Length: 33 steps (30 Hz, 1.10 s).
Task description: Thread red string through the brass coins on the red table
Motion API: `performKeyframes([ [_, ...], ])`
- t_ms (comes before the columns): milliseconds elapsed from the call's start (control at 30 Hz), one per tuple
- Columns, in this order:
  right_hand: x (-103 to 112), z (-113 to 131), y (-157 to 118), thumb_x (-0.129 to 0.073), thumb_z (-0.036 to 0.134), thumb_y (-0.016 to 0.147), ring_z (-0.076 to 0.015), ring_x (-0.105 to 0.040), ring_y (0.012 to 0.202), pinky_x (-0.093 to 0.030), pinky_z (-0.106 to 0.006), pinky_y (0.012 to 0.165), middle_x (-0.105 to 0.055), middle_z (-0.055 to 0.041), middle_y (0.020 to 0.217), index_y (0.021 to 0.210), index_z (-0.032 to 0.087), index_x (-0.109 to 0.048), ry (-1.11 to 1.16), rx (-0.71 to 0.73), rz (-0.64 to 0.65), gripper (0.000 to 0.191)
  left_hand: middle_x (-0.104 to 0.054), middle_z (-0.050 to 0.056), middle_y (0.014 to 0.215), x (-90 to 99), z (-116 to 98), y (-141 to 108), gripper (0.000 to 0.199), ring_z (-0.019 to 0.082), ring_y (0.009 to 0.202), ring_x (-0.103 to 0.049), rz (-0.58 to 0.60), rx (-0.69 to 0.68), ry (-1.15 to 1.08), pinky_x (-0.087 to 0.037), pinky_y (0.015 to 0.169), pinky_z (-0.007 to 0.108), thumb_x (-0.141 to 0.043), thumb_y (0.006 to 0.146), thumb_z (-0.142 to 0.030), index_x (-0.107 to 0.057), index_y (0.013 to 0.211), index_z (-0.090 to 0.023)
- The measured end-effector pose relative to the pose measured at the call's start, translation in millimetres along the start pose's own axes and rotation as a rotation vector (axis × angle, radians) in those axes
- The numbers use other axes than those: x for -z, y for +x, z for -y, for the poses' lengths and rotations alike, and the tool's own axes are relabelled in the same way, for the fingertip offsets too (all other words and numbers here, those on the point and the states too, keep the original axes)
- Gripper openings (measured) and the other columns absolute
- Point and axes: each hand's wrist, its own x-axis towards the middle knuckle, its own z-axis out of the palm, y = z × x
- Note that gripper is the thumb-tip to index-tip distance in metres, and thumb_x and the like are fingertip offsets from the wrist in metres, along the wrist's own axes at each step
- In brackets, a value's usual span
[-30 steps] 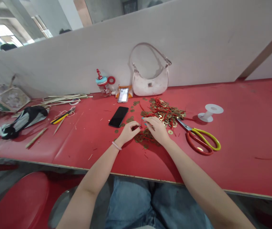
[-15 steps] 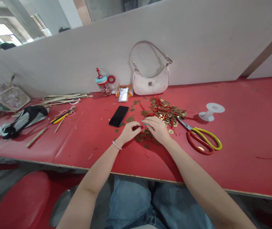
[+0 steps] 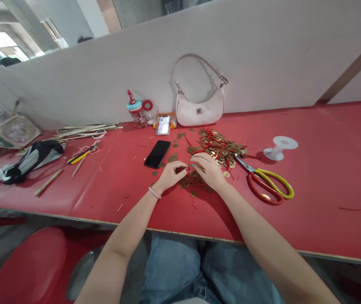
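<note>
Both hands met fingertip to fingertip over the near edge of the coin pile (image 3: 213, 150), which spread away and rightward from them. Left hand (image 3: 171, 175) pinched a small red cord piece (image 3: 180, 169), probably with a coin on it, too small to be sure. Right hand (image 3: 208, 169) lay curled on the coins, fingers closed at the same cord. Phone (image 3: 157, 153) just left, scissors (image 3: 264, 182) near right; bare counter (image 3: 326, 177) beyond.
</note>
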Motion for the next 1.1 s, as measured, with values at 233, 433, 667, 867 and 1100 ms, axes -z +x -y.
performKeyframes([
  [233, 0.5, 3.6, -1.1, -0.042, 0.022, 0.086, -0.0202, -0.055, 0.095, -0.047, -0.037, 0.082, -0.061, -0.0091, 0.101, 0.104, 0.022, -0.059, -0.05, 0.042, -0.004, 0.025, -0.063, 0.004, 0.075, -0.4, 1.3, 0.6, 0.015, 0.013, 0.069, -0.055, 0.033, -0.004, 0.024, -0.043, 0.067, 0.025, -0.05, 0.076, -0.021, -0.063, 0.077, -0.013],
  [433, -0.9, -1.0, -0.8, -0.041, 0.022, 0.087, -0.0197, -0.055, 0.09, -0.046, -0.036, 0.08, -0.062, -0.009, 0.097, 0.094, 0.021, -0.063, -0.074, 0.057, 0.031, 0.023, -0.062, 0.004, 0.074, 0.3, 0.5, -0.1, 0.014, 0.012, 0.066, -0.053, 0.026, -0.029, 0.045, -0.042, 0.065, 0.024, -0.05, 0.076, -0.02, -0.063, 0.078, -0.014],
  [667, 0.6, 4.0, -0.4, -0.041, 0.017, 0.086, -0.0198, -0.054, 0.093, -0.045, -0.035, 0.081, -0.061, -0.0092, 0.101, 0.108, 0.022, -0.059, -0.104, 0.078, 0.015, 0.029, -0.063, 0.004, 0.076, -1.2, 2.1, -0.2, 0.014, 0.013, 0.069, -0.055, 0.021, -0.038, 0.036, -0.043, 0.067, 0.024, -0.052, 0.077, -0.022, -0.063, 0.078, -0.014],
  [867, 0.5, 2.0, -0.2, -0.042, 0.017, 0.086, -0.0184, -0.055, 0.09, -0.047, -0.033, 0.078, -0.062, -0.0084, 0.098, 0.099, 0.021, -0.063, -0.113, 0.132, 0.015, 0.025, -0.062, 0.003, 0.073, -0.5, 1.3, 0.9, 0.014, 0.011, 0.066, -0.053, 0.015, -0.033, 0.045, -0.042, 0.064, 0.023, -0.051, 0.076, -0.019, -0.063, 0.078, -0.013],
  [1100, 3.2, 3.6, 0.2, -0.043, 0.016, 0.084, -0.0196, -0.056, 0.087, -0.046, -0.034, 0.075, -0.064, -0.01, 0.095, 0.095, 0.016, -0.062, -0.117, 0.141, 0.034, 0.022, -0.062, 0.003, 0.076, -1.2, 6.6, 2.1, 0.013, 0.01, 0.066, -0.053, -0.064, -0.023, 0.032, -0.041, 0.061, 0.021, -0.051, 0.077, -0.019, -0.063, 0.081, -0.014],
])
